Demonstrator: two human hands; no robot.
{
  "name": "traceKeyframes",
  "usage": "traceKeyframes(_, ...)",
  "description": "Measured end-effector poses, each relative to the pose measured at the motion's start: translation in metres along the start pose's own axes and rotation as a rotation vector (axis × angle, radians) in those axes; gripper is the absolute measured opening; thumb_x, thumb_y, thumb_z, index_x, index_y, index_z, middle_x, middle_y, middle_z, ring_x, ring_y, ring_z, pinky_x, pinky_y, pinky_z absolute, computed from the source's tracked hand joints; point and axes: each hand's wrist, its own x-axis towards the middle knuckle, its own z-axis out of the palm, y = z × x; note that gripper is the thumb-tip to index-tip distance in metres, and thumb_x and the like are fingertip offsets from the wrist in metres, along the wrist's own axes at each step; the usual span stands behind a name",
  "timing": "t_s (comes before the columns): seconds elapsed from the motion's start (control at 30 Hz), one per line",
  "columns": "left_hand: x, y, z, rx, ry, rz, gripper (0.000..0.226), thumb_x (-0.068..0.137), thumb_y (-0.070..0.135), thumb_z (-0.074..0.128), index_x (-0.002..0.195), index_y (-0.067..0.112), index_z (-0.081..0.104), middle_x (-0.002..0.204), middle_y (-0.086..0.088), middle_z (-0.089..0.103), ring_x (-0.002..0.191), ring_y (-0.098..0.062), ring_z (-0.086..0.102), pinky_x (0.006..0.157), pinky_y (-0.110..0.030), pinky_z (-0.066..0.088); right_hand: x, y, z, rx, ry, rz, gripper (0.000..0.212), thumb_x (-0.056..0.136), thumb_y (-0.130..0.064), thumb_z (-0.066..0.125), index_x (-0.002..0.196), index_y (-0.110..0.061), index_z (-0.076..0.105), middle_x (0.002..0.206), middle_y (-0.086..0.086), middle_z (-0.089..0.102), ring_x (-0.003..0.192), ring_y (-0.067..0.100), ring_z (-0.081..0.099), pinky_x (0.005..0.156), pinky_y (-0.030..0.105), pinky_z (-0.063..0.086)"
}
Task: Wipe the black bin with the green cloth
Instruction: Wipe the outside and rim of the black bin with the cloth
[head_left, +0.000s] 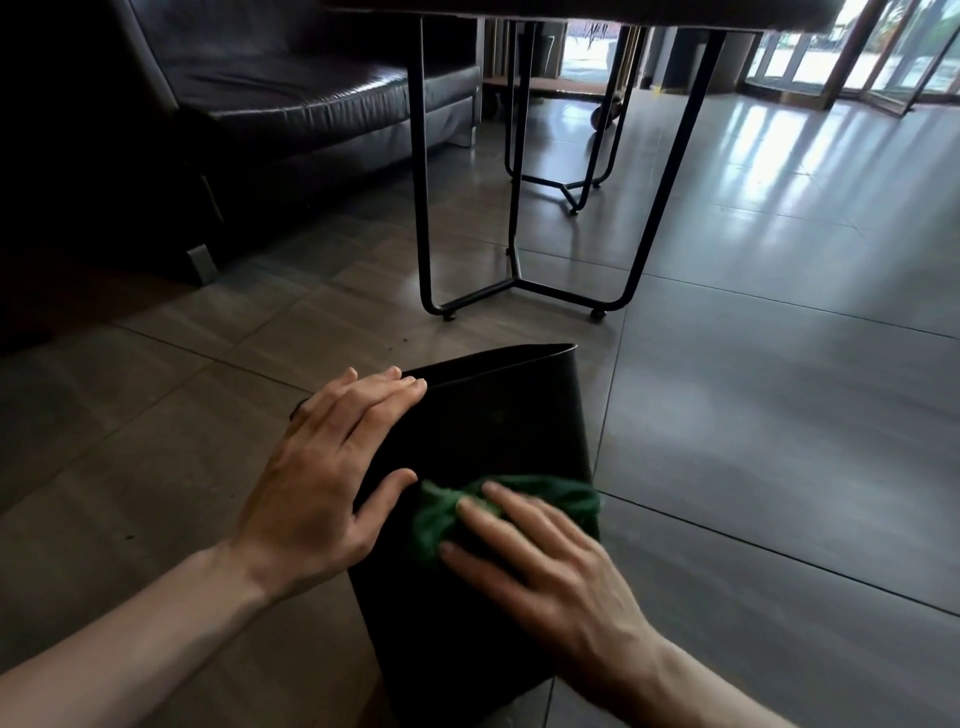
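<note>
The black bin (498, 421) lies on its side on the tiled floor, its open mouth pointing away from me. My left hand (332, 467) rests flat on the bin's left edge, fingers spread along the side. A crumpled green cloth (545, 496) sits on the bin's upward-facing wall. My right hand (545, 566) presses down on the cloth, fingers stretched over it. Part of the cloth is hidden under the palm.
A table with thin black metal legs (519, 283) stands just beyond the bin. A dark leather sofa (260, 104) fills the upper left. Grey floor tiles (779, 364) stretch out to the right towards glass doors (883, 52).
</note>
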Motion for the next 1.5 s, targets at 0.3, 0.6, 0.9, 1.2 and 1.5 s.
traceKeyframes(0.3, 0.0, -0.003, 0.001, 0.005, 0.004, -0.008, 0.068, 0.09, 0.033, 0.063, 0.152, 0.011, 0.046, 0.15, -0.002, 0.053, 0.147, -0.019, 0.044, 0.125, -0.047, 0.032, 0.016, 0.035, -0.009, 0.018, 0.133, 0.434, 0.045, 0.095, -0.001, 0.071, 0.137, -0.015, 0.068, 0.147, 0.017, 0.06, 0.138, 0.038, 0.056, 0.1, 0.054, 0.058)
traceKeyframes(0.6, 0.001, -0.003, -0.001, -0.001, -0.014, 0.001, 0.068, 0.091, 0.035, 0.062, 0.153, 0.011, 0.046, 0.151, -0.001, 0.052, 0.148, -0.018, 0.043, 0.127, -0.044, 0.029, -0.035, -0.013, 0.003, -0.056, -0.087, -0.067, 0.034, 0.102, -0.018, 0.054, 0.126, -0.027, 0.075, 0.13, 0.008, 0.074, 0.113, 0.031, 0.073, 0.089, 0.04, 0.061)
traceKeyframes(0.9, -0.001, 0.0, -0.003, -0.013, -0.006, 0.057, 0.066, 0.092, 0.034, 0.063, 0.153, 0.012, 0.046, 0.152, 0.0, 0.051, 0.149, -0.016, 0.042, 0.127, -0.04, 0.028, 0.023, 0.134, -0.091, 0.07, 0.369, 0.794, 0.048, 0.082, 0.003, 0.076, 0.128, -0.011, 0.068, 0.114, 0.018, 0.066, 0.096, 0.023, 0.06, 0.083, 0.018, 0.037)
traceKeyframes(1.2, -0.002, -0.003, -0.001, -0.04, 0.011, 0.163, 0.064, 0.094, 0.033, 0.062, 0.152, 0.011, 0.046, 0.154, 0.002, 0.049, 0.15, -0.017, 0.042, 0.126, -0.044, 0.031, 0.07, 0.176, -0.07, 0.184, -0.352, 0.465, 0.061, 0.099, -0.01, 0.065, 0.134, -0.059, 0.057, 0.149, 0.002, 0.047, 0.124, 0.024, 0.042, 0.108, 0.045, 0.041)
traceKeyframes(1.5, -0.003, -0.033, -0.008, -0.04, -0.059, 0.126, 0.065, 0.094, 0.033, 0.058, 0.152, 0.008, 0.044, 0.154, -0.002, 0.048, 0.151, -0.02, 0.041, 0.126, -0.048, 0.031, 0.068, 0.163, -0.097, 0.327, -0.514, 0.334, 0.029, 0.094, -0.019, 0.074, 0.121, -0.03, 0.071, 0.141, -0.005, 0.053, 0.126, 0.018, 0.054, 0.11, 0.044, 0.046)
